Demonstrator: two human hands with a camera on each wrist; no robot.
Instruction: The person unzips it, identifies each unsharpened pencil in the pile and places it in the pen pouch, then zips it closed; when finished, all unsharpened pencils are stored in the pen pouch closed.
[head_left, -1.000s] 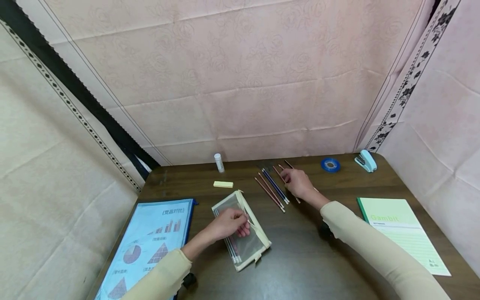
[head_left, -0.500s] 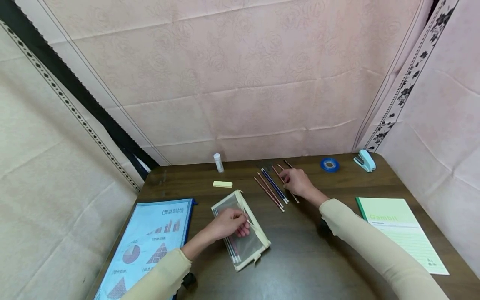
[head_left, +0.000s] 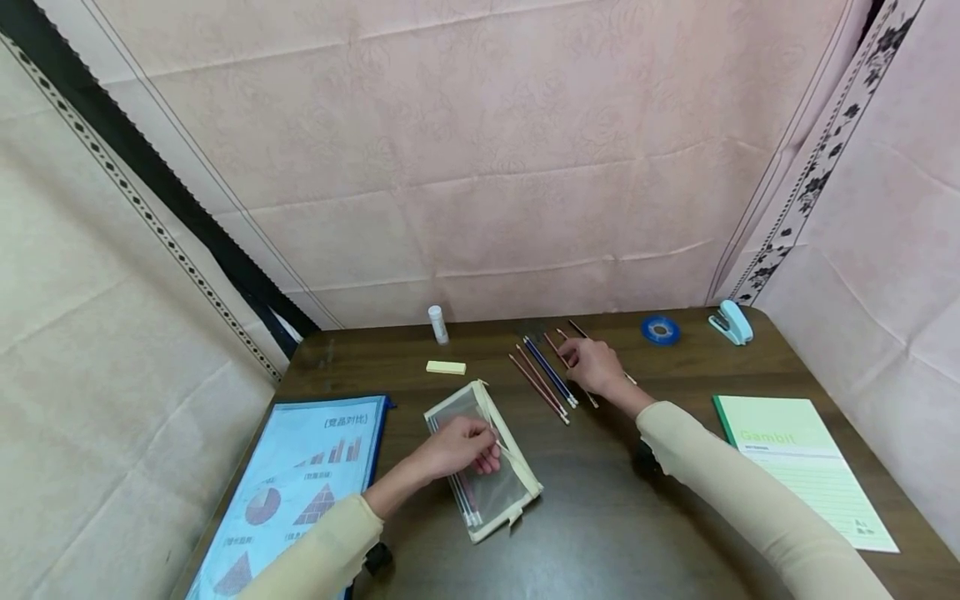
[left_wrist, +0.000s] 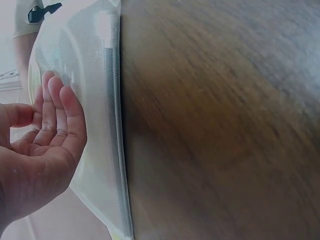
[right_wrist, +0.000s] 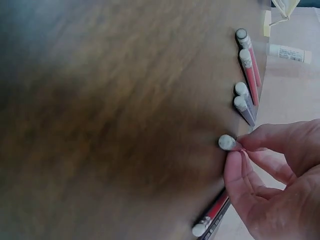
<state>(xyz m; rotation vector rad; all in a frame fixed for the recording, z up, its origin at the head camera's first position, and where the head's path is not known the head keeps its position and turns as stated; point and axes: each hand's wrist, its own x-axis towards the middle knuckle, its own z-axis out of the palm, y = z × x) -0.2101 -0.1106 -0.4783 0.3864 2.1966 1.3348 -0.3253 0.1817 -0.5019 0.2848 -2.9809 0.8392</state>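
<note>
My left hand (head_left: 459, 446) is over a cream-edged mesh pencil case (head_left: 517, 483), thumb and index finger pinching its opening edge. In the left wrist view, the other fingers of that hand (left_wrist: 50, 140) extend in front of the mesh (left_wrist: 92, 55). Several pencils (head_left: 463, 500) show through the case. Farther right, my right hand (head_left: 594, 368) pinches a pencil (head_left: 593, 401) that lies at the desk. Its white eraser end (right_wrist: 227, 143) sticks out past thumb and index finger in the right wrist view. Reddish pencils (head_left: 538, 387) and dark blue pencils (head_left: 551, 373) lie left of this hand.
More pencils (right_wrist: 212, 215) lie beyond the right hand. A glue stick (head_left: 438, 325) stands behind a pale yellow block (head_left: 446, 367). Blue tape (head_left: 661, 330) and a light blue stapler (head_left: 731, 322) are back right. A notepad (head_left: 810, 475) lies right, a blue folder (head_left: 300, 483) left.
</note>
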